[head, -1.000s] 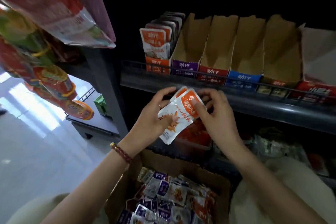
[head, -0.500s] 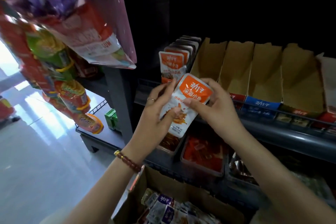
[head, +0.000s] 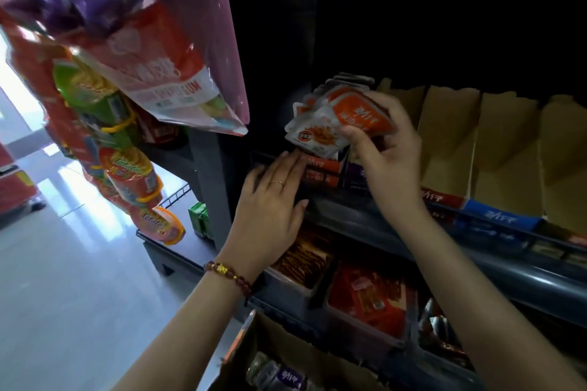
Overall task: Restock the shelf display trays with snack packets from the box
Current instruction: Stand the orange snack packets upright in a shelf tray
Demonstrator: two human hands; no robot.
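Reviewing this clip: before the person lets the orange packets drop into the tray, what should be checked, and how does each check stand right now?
1. Right hand has a firm grip on the orange snack packets: ok, fingers and thumb curl round them.
2. Packets are over the matching tray: ok, they hang above the orange display tray.
3. Tray is steadied: ok, the left hand lays straight fingers on its front.
4. Room left in that tray: cannot tell, the held packets and hand hide its inside.
5. Packets are seated: not ok, they are tilted and not yet down inside.
6. Stock left in the cardboard box: ok, purple-labelled packets show in it.
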